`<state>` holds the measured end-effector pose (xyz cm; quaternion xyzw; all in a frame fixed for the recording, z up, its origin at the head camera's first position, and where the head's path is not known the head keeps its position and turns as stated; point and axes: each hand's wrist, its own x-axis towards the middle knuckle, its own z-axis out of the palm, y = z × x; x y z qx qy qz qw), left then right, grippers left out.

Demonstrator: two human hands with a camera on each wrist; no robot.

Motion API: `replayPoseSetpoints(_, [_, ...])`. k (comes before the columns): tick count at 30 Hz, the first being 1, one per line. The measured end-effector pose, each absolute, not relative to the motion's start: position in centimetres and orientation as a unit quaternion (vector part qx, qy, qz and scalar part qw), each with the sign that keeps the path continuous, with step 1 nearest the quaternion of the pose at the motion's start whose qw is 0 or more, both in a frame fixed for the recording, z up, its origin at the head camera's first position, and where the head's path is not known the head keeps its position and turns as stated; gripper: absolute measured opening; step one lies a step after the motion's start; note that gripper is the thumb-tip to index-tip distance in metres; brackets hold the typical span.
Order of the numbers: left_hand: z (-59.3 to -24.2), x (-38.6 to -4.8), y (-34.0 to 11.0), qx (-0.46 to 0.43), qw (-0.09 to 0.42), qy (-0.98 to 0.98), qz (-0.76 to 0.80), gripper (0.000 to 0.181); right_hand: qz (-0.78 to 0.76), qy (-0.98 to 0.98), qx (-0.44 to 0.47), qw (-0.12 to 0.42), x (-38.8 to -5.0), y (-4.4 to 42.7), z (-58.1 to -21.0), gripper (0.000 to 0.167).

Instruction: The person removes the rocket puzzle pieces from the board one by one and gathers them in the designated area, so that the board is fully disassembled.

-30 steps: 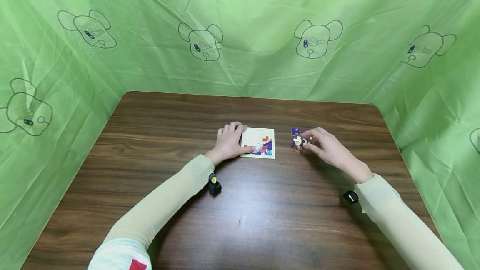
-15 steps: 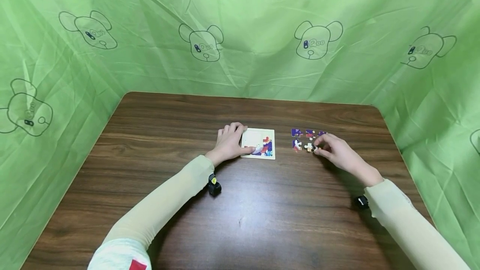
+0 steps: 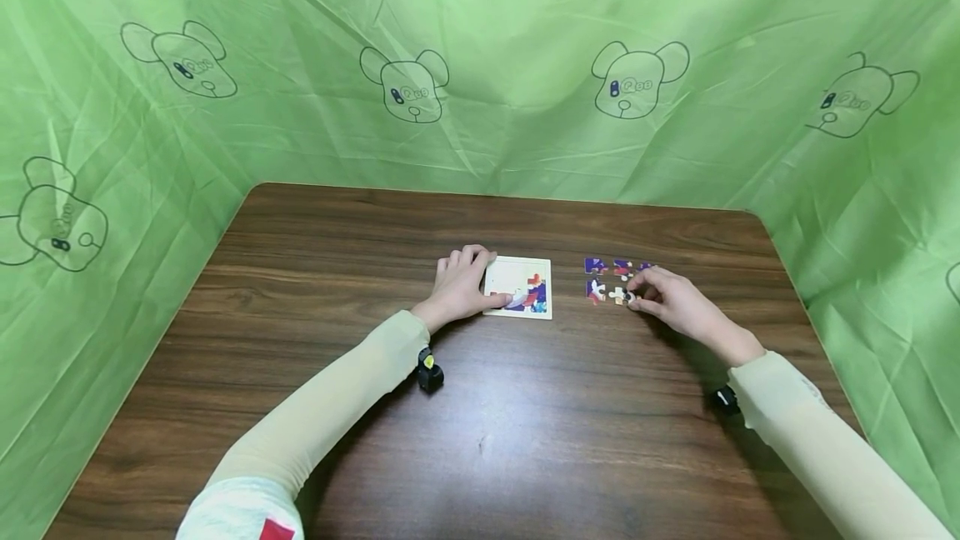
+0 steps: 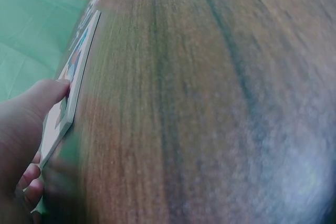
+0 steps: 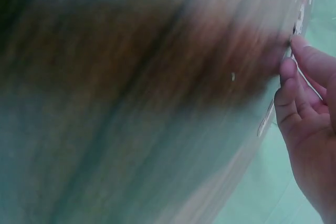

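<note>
Brown tabletop [image 3: 570, 407]; squarish puzzle tray [image 3: 506, 275] flat, squared to far edge [image 3: 495, 195]

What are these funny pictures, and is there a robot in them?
No robot here, just a person's two bare hands. The wide picture comes from a camera on the person's head, looking down. The other two come from small black cameras on the wrists, so the brown table looks tilted there. On it lie a pale puzzle board, partly filled, and some loose puzzle pieces beside it. Green cloth hangs behind. The left hand holds the board's edge, thumb on top. The right hand seems to pinch one puzzle piece, partly hidden by the fingers.
</note>
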<state>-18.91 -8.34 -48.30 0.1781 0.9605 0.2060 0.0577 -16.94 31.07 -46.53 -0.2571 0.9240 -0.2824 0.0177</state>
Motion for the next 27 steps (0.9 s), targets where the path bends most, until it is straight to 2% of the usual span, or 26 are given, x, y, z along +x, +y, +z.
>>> replayPoseSetpoints(12, [-49.0, -19.2, -8.3, 0.176, 0.053, 0.959, 0.216, 0.088, -0.256, 0.933, -0.252, -0.002, -16.7, 31.3, -46.6, 0.022])
replayPoseSetpoints(27, [-48.3, -18.9, -8.4, 0.178, 0.064, 0.962, 0.199, 0.088, -0.246, 0.937, -0.248, 0.02, -16.8, 32.1, -46.4, 0.022])
